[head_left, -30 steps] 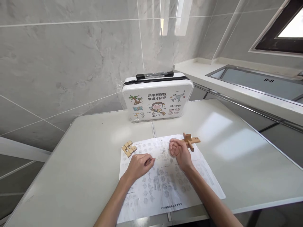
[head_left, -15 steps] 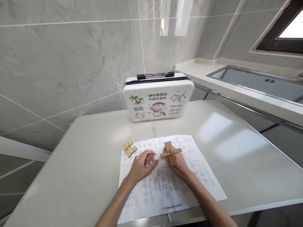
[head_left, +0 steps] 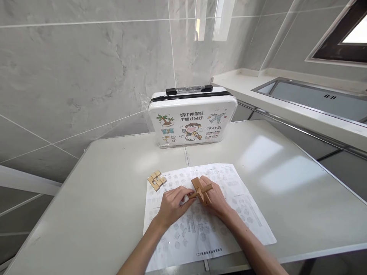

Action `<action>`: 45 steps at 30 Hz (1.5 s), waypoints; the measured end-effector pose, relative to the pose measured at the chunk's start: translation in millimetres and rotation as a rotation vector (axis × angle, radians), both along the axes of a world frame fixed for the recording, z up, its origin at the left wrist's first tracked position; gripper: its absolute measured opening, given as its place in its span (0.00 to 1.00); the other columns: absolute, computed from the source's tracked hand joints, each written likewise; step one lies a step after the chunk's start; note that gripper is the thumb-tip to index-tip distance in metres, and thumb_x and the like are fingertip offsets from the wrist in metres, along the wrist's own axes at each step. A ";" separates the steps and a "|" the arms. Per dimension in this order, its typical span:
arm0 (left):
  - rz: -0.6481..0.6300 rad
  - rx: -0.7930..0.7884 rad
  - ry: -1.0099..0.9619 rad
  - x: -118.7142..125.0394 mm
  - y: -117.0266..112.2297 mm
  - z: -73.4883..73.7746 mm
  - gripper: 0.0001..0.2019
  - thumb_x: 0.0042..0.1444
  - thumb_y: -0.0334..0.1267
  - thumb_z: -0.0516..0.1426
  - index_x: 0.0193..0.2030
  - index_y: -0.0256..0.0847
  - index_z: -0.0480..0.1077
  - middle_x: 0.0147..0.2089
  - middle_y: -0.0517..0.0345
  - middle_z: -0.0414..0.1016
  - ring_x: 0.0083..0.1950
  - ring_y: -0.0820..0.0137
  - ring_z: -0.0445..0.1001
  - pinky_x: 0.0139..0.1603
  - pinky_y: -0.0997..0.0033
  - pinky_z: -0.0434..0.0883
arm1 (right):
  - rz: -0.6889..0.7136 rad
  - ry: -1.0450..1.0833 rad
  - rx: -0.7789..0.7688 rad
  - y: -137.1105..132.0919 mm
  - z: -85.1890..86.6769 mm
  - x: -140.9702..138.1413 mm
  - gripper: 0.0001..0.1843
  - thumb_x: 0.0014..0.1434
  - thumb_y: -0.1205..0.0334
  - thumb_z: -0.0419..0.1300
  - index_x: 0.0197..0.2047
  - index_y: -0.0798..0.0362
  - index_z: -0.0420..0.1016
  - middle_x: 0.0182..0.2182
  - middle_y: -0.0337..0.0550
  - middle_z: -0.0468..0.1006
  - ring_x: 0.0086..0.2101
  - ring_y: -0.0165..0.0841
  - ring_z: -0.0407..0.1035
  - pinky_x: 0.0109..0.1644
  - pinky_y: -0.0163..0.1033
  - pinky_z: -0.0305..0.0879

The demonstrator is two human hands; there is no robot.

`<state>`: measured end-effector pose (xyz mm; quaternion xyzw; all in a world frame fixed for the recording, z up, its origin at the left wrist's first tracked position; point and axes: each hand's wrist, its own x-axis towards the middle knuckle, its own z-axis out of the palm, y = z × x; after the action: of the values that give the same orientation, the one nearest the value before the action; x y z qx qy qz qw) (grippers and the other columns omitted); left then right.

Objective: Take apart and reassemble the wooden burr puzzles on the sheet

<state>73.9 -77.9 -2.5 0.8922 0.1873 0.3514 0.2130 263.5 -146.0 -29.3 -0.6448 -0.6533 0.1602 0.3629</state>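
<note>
A wooden interlocking puzzle, made of a flat block crossed by a round rod, is held above a printed sheet. My right hand grips its block from the right side. The fingertips of my left hand pinch the rod's left end. Beyond my left hand, a second wooden puzzle of small pale blocks lies at the sheet's upper left corner. Part of the held puzzle's underside is hidden by my right hand.
At the back of the white table stands a white cartoon-printed case in clear plastic, against the grey tiled wall. On the right, a counter with a sink runs alongside the table.
The puzzle has moved left and tilted in my right hand. My left hand has moved right and closed on the rod's left end.
</note>
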 end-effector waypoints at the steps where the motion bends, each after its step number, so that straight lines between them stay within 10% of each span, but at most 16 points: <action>1: 0.009 -0.004 0.005 0.0 0.0 0.7 0.04 0.70 0.37 0.60 0.49 0.44 0.73 0.36 0.60 0.82 0.27 0.74 0.73 0.29 0.72 0.69 | -0.003 0.017 -0.005 0.0 0.8 0.1 0.10 0.59 0.69 0.56 0.32 0.47 0.57 0.30 0.38 0.65 0.28 0.34 0.59 0.29 0.39 0.48; 7: 0.145 -0.078 -0.063 -1.9 3.3 0.8 0.04 0.72 0.37 0.57 0.47 0.43 0.73 0.35 0.59 0.79 0.28 0.74 0.71 0.27 0.73 0.67 | -0.060 0.354 -0.020 0.3 8.9 -0.2 0.03 0.64 0.62 0.59 0.42 0.46 0.71 0.31 0.38 0.71 0.28 0.36 0.63 0.32 0.39 0.56; 14: 0.337 -0.085 -0.102 -4.9 10.9 -4.9 0.07 0.71 0.41 0.58 0.43 0.42 0.74 0.31 0.61 0.73 0.27 0.73 0.66 0.28 0.71 0.67 | 0.063 0.842 -0.195 -0.2 27.0 3.7 0.22 0.74 0.43 0.51 0.38 0.48 0.76 0.26 0.38 0.74 0.24 0.33 0.62 0.31 0.39 0.57; 35: 0.302 0.089 -0.054 -8.8 11.8 -6.4 0.07 0.69 0.39 0.60 0.37 0.43 0.71 0.26 0.64 0.70 0.24 0.73 0.67 0.28 0.71 0.63 | 0.155 0.998 -0.352 -2.7 22.3 2.3 0.23 0.69 0.39 0.59 0.33 0.49 0.71 0.20 0.33 0.69 0.19 0.28 0.58 0.22 0.34 0.53; 45: 0.152 -0.493 -0.176 -4.6 9.3 6.4 0.32 0.69 0.64 0.49 0.71 0.46 0.57 0.71 0.40 0.61 0.66 0.53 0.68 0.66 0.47 0.67 | 0.259 1.227 -0.350 -0.3 14.1 9.4 0.25 0.69 0.44 0.58 0.26 0.49 0.61 0.21 0.32 0.61 0.20 0.28 0.58 0.23 0.35 0.51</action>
<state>69.3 -68.6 3.9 0.7629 0.3144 0.3864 0.4121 272.9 -146.4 -15.2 -0.4018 -0.3641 0.6458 0.5376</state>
